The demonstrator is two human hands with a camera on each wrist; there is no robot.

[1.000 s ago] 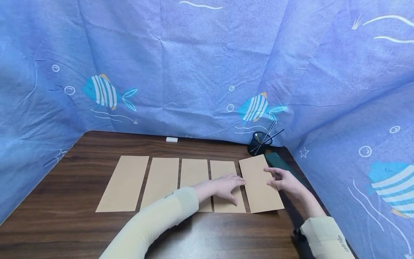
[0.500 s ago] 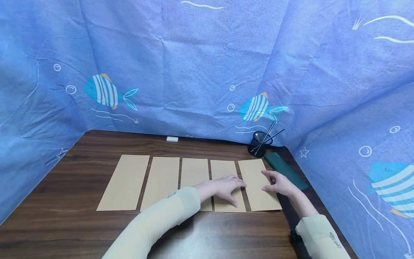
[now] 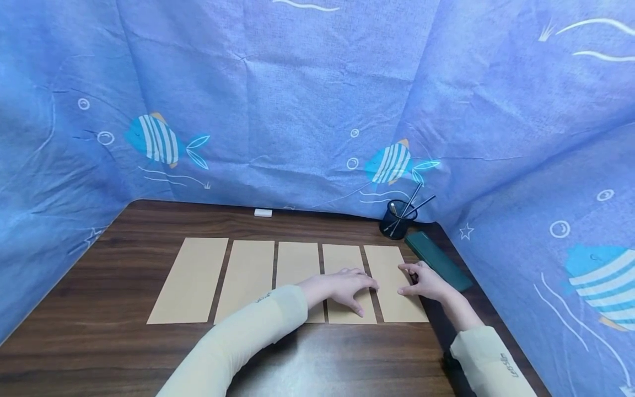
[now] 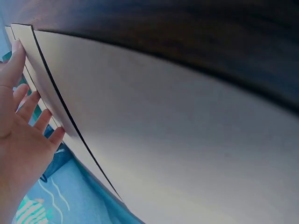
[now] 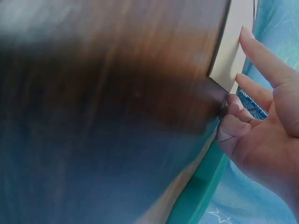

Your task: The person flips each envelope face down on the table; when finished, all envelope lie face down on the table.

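Several tan kraft-paper rectangles lie flat in a row on the dark wooden table. My right hand [image 3: 428, 282] touches the rightmost paper rectangle [image 3: 389, 295] with thumb and forefinger set apart on its right part; in the right wrist view the other fingers of this hand [image 5: 268, 116] are bent and hold nothing. My left hand [image 3: 347, 289] rests over the neighbouring paper rectangle [image 3: 342, 256], its fingers spread and their tips at the rightmost one's left edge. The left wrist view shows this left hand [image 4: 23, 126] with fingers loosely extended on the paper.
A black mesh pen cup [image 3: 398, 220] with pens stands at the back right corner. Beside it lies a dark green case [image 3: 437, 260] along the right edge. A small white block [image 3: 263, 213] sits at the back edge. Blue fish-print cloth [image 3: 297, 110] surrounds the table [image 3: 317, 364].
My right hand has lowered the tilted rightmost paper rectangle flat and shifted it slightly left, squaring it with the row. The left hand has stayed nearly still.
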